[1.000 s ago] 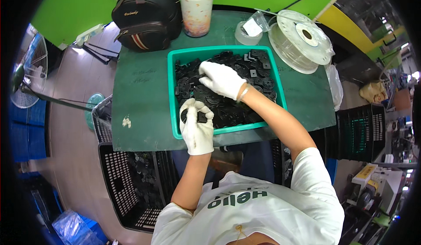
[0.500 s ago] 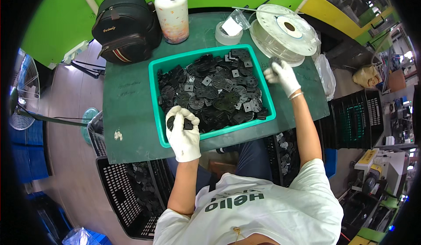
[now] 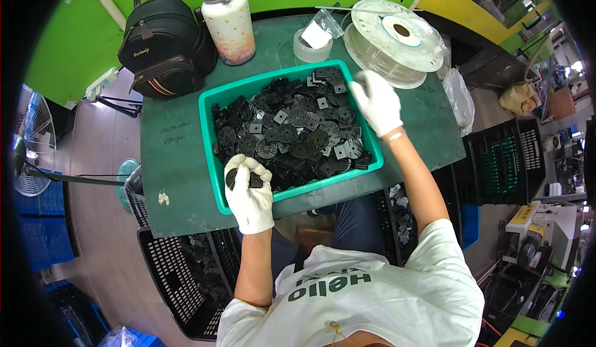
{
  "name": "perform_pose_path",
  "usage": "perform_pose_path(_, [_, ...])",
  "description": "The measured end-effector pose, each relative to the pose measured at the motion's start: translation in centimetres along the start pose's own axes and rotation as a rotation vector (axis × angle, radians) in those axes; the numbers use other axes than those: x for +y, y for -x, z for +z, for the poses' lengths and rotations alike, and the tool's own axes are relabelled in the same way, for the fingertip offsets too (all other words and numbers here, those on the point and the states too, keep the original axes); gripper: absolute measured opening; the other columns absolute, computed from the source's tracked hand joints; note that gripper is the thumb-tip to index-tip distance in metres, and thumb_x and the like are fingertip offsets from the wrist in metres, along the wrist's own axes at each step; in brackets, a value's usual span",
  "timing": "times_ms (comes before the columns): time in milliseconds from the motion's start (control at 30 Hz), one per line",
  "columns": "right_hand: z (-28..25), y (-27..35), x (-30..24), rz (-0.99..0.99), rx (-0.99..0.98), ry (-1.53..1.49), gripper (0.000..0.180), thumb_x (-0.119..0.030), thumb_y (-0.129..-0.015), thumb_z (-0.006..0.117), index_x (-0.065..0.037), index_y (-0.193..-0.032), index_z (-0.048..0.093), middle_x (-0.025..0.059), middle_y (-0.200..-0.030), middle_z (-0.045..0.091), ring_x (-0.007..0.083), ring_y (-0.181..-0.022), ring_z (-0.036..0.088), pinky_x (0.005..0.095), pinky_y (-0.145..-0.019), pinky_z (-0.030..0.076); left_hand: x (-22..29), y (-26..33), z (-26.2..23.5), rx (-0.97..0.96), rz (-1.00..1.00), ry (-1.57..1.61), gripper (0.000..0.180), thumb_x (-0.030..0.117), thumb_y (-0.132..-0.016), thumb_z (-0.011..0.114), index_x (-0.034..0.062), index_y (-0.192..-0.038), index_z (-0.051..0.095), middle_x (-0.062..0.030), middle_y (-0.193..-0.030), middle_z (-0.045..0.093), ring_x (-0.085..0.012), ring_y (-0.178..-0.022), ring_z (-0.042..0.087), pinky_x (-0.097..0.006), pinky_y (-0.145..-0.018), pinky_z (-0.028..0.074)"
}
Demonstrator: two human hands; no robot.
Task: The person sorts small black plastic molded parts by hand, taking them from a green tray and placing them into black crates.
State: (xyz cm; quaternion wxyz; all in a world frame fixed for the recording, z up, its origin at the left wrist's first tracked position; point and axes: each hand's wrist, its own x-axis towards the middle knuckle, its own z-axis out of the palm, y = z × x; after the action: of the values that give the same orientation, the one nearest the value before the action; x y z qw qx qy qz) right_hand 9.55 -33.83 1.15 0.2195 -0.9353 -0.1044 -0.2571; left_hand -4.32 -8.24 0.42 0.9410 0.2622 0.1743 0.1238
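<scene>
My left hand, in a white glove, is closed around a black plastic part at the near left corner of the green tray. Many flat black plastic parts, some round and some with square holed tabs, lie heaped in that tray. My right hand, gloved too, is above the tray's right rim near its far corner. Motion smears its fingers, and whether anything is in them does not show.
Behind the tray on the green table stand a black backpack, a white bottle, a tape roll and a large clear spool. Black crates holding parts flank my legs. A fan stands far left.
My right hand has moved left from the table beside the tray to the tray's right rim; the dark thing at its fingertips no longer shows. My left hand still holds its part. The view shifted slightly.
</scene>
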Motion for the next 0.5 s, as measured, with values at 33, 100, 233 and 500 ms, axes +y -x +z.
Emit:
perform_pose_path(33, [0.4,-0.8,-1.3,-0.039,-0.043,0.083,0.035,-0.039,-0.080,0.062,-0.006,-0.092,0.055,0.0130,-0.084,0.057,0.0318,-0.076,0.059,0.0403,-0.067,0.048,0.0,-0.1,0.0,-0.002,0.004,0.004,0.019,0.007,-0.085,0.058,0.0061,-0.103,0.052,-0.0063,-0.084,0.055,-0.0157,-0.072,0.052,-0.029,-0.064,0.043])
perform_pose_path(100, [1.4,-2.2,-2.7,-0.065,-0.219,0.290,0.041,-0.041,-0.078,0.063,-0.005,-0.095,0.053,0.0130,-0.084,0.057,0.0298,-0.078,0.059,0.0386,-0.066,0.048,-0.1,-0.1,-0.1,-0.016,-0.001,0.013,0.020,0.007,-0.086,0.058,0.0054,-0.104,0.052,-0.0061,-0.085,0.055,-0.0155,-0.071,0.052,-0.028,-0.062,0.045])
perform_pose_path(233, [3.3,-2.4,-2.1,-0.236,-0.274,0.376,0.033,-0.035,-0.079,0.062,-0.008,-0.094,0.052,0.0129,-0.082,0.055,0.0275,-0.076,0.059,0.0388,-0.064,0.048,-0.2,0.0,0.1,-0.011,-0.021,0.035,0.020,0.006,-0.086,0.057,0.0050,-0.105,0.051,-0.0059,-0.085,0.055,-0.0152,-0.071,0.052,-0.027,-0.061,0.045])
perform_pose_path(500, [-1.8,-0.4,0.4,0.514,-0.341,-0.887,0.017,-0.018,-0.086,0.055,-0.004,-0.094,0.052,0.0091,-0.082,0.061,0.0136,-0.069,0.060,0.0251,-0.057,0.049,0.2,0.1,0.2,-0.009,-0.020,0.007,0.018,0.007,-0.086,0.057,0.0056,-0.103,0.052,-0.0063,-0.085,0.055,-0.0153,-0.072,0.051,-0.028,-0.063,0.044])
